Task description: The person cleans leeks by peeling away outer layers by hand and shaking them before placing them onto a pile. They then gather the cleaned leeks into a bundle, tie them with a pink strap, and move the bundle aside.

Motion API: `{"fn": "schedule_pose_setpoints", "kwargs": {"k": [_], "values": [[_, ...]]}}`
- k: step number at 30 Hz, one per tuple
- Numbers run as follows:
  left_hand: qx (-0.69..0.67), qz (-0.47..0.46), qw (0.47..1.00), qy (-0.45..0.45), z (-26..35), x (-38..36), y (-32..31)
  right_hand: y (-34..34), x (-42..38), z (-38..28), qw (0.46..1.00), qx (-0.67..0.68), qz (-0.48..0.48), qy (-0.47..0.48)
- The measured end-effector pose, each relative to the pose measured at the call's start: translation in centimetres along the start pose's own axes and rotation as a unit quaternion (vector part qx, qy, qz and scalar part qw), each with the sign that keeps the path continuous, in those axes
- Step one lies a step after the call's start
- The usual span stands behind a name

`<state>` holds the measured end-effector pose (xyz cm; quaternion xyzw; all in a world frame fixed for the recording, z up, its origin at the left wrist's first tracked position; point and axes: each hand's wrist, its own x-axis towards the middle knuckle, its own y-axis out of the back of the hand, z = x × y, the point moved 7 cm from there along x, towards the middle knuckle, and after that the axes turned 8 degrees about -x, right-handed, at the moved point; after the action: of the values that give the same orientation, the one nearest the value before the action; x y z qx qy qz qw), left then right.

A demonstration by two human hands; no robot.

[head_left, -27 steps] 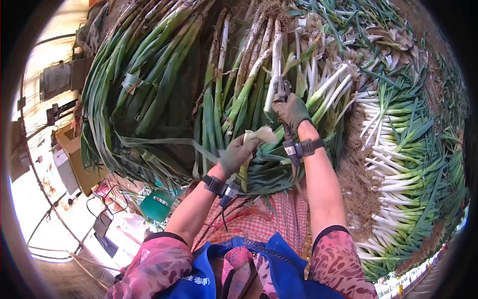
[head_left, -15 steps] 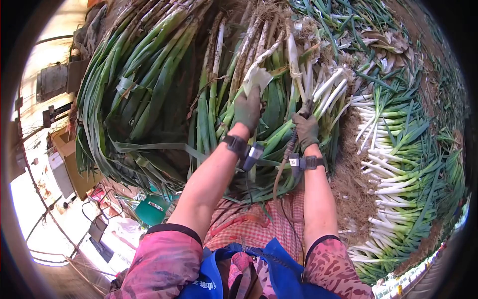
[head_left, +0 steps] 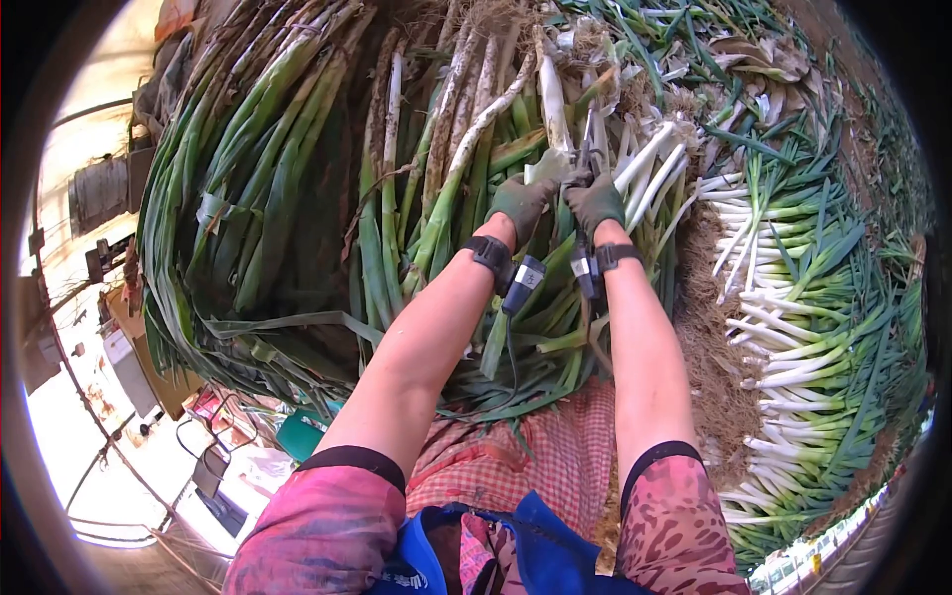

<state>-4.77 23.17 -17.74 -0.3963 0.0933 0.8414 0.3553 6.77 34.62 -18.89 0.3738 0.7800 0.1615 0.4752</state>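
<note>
My left hand (head_left: 524, 203), in a dark work glove, is closed with a pale strip of leek skin (head_left: 548, 167) at its fingertips. Close beside it, my gloved right hand (head_left: 597, 201) grips a dark hand tool (head_left: 592, 159) that looks like an air blow gun, with a hose running back along the wrist. Just beyond both hands a thick white leek (head_left: 551, 89) lies with its roots away from me. Slim peeled white leeks (head_left: 650, 164) lie to the right of the tool. My fingertips are partly hidden.
Unpeeled leeks (head_left: 263, 149) with long green leaves are heaped at left. A row of cleaned leeks (head_left: 783, 347) lies at right, beside a strip of loose roots (head_left: 709, 387). Leaf scraps (head_left: 759, 59) cover the far right. A green plastic object (head_left: 300, 433) stands low at left.
My left hand has moved right and slightly down with the pale skin, now close to my right hand. My right hand has risen slightly with the tool. The view has shifted a little.
</note>
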Motion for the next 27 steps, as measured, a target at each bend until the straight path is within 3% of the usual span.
{"fn": "schedule_pose_setpoints", "kwargs": {"k": [1,3,4,5,6,9,11,12,14,16,18,19,21,27], "values": [[0.001,-0.016,1.000,0.027,0.1,-0.2,-0.3,-0.1,-1.7,-1.1,0.993,0.109,-0.038,0.024],[0.000,-0.049,0.995,0.082,0.8,-0.8,-0.3,-0.9,-4.6,-0.9,0.964,0.224,-0.122,0.079],[-0.001,-0.108,0.991,0.074,1.2,-1.3,-0.6,-0.9,-6.5,-1.3,0.952,0.231,-0.168,0.112],[0.116,-0.134,0.984,0.021,1.7,-1.8,0.4,-0.8,-8.2,-0.9,0.928,0.306,-0.198,0.071],[0.143,-0.143,0.979,0.001,2.3,-3.0,1.1,0.0,-10.8,-2.2,0.896,0.380,-0.228,0.031],[0.132,-0.093,0.986,-0.029,5.3,-7.0,4.0,0.0,-15.7,-2.6,0.911,0.323,-0.255,0.040],[0.111,-0.091,0.988,0.053,7.3,-10.8,4.6,-0.8,-18.9,-2.1,0.933,0.271,-0.229,0.056],[0.254,-0.148,0.953,-0.066,7.2,-10.7,5.8,-1.0,-20.2,-2.0,0.948,0.222,-0.216,0.065],[0.330,-0.147,0.920,-0.155,7.6,-12.7,7.3,-1.7,-22.4,-1.7,0.957,0.180,-0.214,0.077],[0.219,-0.130,0.962,-0.102,7.3,-13.3,8.7,-2.2,-23.5,-2.3,0.949,0.192,-0.235,0.086],[0.182,-0.128,0.975,0.018,6.1,-13.8,10.0,-2.8,-22.9,-2.5,0.949,0.187,-0.236,0.094],[0.024,-0.107,0.989,0.102,4.7,-14.0,10.3,-3.7,-22.2,-2.4,0.945,0.200,-0.241,0.095],[-0.053,-0.105,0.985,0.129,4.4,-15.0,10.2,-3.1,-21.9,-4.3,0.935,0.213,-0.277,0.060],[-0.203,-0.079,0.957,0.191,2.3,-16.2,12.9,-3.7,-22.6,-5.1,0.958,0.134,-0.224,0.117]]}}
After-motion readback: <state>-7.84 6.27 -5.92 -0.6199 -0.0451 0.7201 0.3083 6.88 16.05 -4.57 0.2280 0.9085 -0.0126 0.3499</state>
